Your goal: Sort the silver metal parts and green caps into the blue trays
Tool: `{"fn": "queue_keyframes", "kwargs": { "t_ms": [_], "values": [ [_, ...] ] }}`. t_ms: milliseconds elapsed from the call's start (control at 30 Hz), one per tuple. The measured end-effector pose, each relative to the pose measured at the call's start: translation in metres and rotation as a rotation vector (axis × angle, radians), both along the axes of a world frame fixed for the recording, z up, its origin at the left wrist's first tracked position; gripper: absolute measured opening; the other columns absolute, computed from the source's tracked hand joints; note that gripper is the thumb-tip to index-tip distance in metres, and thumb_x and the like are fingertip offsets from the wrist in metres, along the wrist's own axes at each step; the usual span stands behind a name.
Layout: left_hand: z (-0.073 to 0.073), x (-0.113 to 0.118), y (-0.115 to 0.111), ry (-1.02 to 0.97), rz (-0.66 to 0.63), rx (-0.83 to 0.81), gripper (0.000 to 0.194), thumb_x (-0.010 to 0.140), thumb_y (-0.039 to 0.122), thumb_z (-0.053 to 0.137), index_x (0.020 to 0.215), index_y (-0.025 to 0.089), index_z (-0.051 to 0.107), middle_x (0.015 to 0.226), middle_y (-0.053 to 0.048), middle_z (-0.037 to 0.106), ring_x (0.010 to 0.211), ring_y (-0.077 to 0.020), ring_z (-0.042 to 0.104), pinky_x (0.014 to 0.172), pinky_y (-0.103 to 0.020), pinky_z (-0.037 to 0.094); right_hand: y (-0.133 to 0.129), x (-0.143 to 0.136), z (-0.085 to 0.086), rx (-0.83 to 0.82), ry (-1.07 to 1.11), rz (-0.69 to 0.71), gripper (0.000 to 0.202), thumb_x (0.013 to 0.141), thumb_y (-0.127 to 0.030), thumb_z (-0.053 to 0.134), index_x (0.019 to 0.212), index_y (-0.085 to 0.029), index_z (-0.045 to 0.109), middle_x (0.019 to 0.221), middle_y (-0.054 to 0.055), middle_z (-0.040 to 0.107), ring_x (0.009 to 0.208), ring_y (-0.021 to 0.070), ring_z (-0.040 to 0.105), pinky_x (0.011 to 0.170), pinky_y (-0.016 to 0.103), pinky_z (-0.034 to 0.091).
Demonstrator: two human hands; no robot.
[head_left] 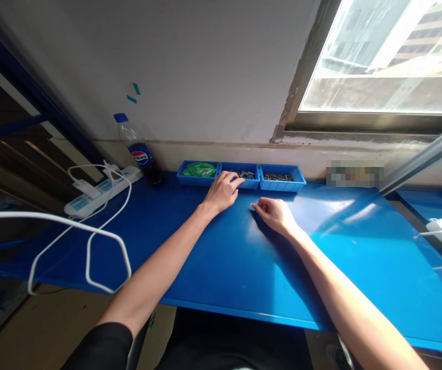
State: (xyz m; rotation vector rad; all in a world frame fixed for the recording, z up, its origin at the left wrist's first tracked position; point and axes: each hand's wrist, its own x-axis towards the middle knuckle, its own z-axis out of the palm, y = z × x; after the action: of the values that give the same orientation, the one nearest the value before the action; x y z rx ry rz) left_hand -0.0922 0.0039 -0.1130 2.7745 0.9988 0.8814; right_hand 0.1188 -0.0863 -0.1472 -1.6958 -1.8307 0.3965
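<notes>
My left hand (224, 193) reaches to the front edge of the middle blue bin (252, 183), its fingers bent and apart over that bin's left part. Small grey metal pieces (247, 175) lie in the bin, partly hidden by the hand. My right hand (275, 213) is closed just above the table, in front of the right blue bin (283, 187); whatever its curled fingers hold is hidden. Thin dark screws or nails (277, 177) fill the right bin. In the left blue bin (195, 181) is a green plastic bag (199, 169).
A cola bottle (142, 154) stands left of the bins on the blue table (221, 262). Beside it lies a power strip (101, 195) with looping white cables (90, 257). A metal bar (424, 156) slants at the right, below the window (382, 61).
</notes>
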Motion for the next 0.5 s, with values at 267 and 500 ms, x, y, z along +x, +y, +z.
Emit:
{"fn": "queue_keyframes", "kwargs": {
  "t_ms": [267,500],
  "values": [
    [0.01,0.014,0.02,0.088,0.079,-0.029,0.026,0.085,0.002,0.057,0.101,0.019,0.067,0.089,-0.01,0.068,0.095,-0.0291,0.061,0.087,-0.038,0.048,-0.001,-0.001,0.004,-0.017,-0.005,0.0,0.043,0.094,-0.052,0.058,0.062,-0.024,0.05,0.056,0.001,0.057,0.052,0.0156,0.043,0.053,0.031,0.028],
    [0.002,0.015,0.034,0.085,0.077,-0.029,0.029,0.08,0.002,0.062,0.103,0.019,0.068,0.091,-0.009,0.069,0.092,-0.0266,0.061,0.084,-0.035,0.05,-0.001,-0.001,0.003,-0.015,-0.008,-0.002,0.042,0.094,-0.05,0.059,0.062,-0.024,0.05,0.056,0.002,0.055,0.053,0.0156,0.042,0.055,0.033,0.028]
  ]
}}
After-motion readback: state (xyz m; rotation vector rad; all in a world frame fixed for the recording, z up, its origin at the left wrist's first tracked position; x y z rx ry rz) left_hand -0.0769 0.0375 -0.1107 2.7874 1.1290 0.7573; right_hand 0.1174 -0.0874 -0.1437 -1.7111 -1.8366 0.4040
